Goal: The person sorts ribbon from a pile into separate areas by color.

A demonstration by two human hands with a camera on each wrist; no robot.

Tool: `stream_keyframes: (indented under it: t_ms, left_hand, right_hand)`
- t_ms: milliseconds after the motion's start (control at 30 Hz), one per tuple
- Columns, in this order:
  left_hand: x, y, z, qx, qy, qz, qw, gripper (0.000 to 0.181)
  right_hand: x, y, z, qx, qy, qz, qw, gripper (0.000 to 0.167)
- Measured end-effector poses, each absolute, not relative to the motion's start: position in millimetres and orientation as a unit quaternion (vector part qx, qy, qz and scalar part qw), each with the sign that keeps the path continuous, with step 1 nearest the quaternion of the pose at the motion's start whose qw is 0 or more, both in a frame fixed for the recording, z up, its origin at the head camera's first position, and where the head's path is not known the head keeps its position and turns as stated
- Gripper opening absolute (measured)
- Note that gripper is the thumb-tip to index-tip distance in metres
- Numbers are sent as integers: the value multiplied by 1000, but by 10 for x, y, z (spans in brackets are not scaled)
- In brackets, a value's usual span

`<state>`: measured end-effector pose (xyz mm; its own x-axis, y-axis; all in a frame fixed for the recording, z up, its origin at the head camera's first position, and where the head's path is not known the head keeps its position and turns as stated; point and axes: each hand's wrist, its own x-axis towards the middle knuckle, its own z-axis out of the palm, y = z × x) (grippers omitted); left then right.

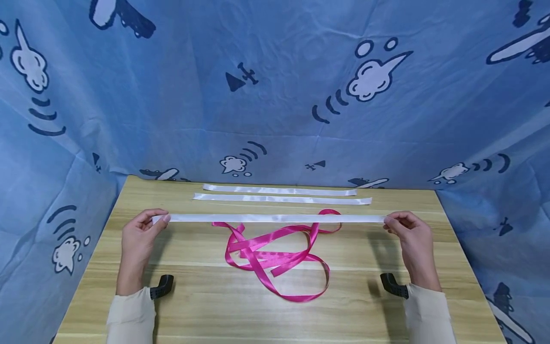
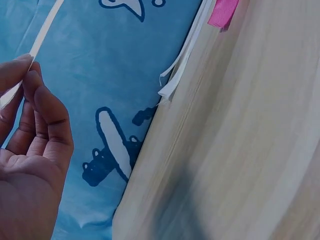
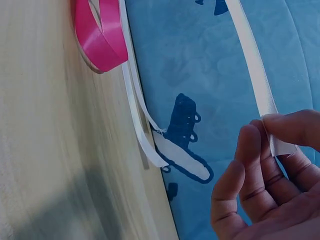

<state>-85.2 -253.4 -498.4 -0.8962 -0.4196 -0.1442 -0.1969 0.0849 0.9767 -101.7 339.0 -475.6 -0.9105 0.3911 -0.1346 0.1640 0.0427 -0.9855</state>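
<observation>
A white ribbon (image 1: 275, 218) is stretched straight between the two hands, raised above the table. The left hand (image 1: 139, 239) pinches one end between thumb and fingers; in the left wrist view that hand (image 2: 37, 150) shows a short tail past its grip. At the other end the right hand (image 1: 414, 243) pinches the ribbon, and the right wrist view shows the ribbon (image 3: 252, 57) running up from the hand (image 3: 275, 180). Behind and below it, a tangled pink ribbon (image 1: 296, 298) lies on the wooden table (image 1: 206, 315).
Two more white ribbons, a shorter one (image 1: 279, 190) and a longer one (image 1: 282, 198), lie flat and parallel near the table's back edge. Blue patterned cloth (image 1: 275, 110) hangs behind the table and on both sides. Black curved pieces (image 1: 162, 286) stick out at both wrists.
</observation>
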Motion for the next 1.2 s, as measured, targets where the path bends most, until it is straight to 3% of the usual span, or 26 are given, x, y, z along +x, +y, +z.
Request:
stream_keyframes:
  t_ms: [767,1200]
  left_hand:
    - [-1268,-2473,-5228,187,-752,-629,66,6]
    - [-1486,-2437,-5365,184,-770,-609,54,19]
  right_hand:
    - [-1413,3418,-4910,-212,-810,545,30,5]
    - [-1649,3429,-5092,-211,-839,502,-2,9]
